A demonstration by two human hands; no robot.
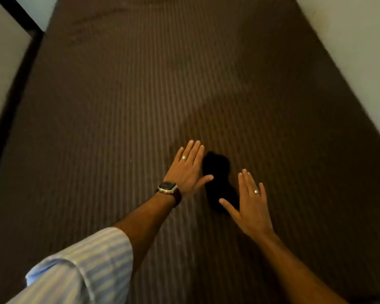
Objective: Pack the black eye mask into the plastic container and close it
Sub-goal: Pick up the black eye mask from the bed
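Note:
The black eye mask (218,178) lies flat on the brown striped bed sheet (140,95), a little below the middle of the view. My left hand (188,168) rests flat beside its left edge, fingers spread, thumb reaching onto the mask. On the mask's right side my right hand (249,204) is held flat and open, its thumb over the mask's near end. Neither hand grips anything. No plastic container shows in this view.
The bed runs away from me between a pale wall (360,51) on the right and a dark frame edge (11,102) with pale floor on the left. My left wrist carries a watch (168,187).

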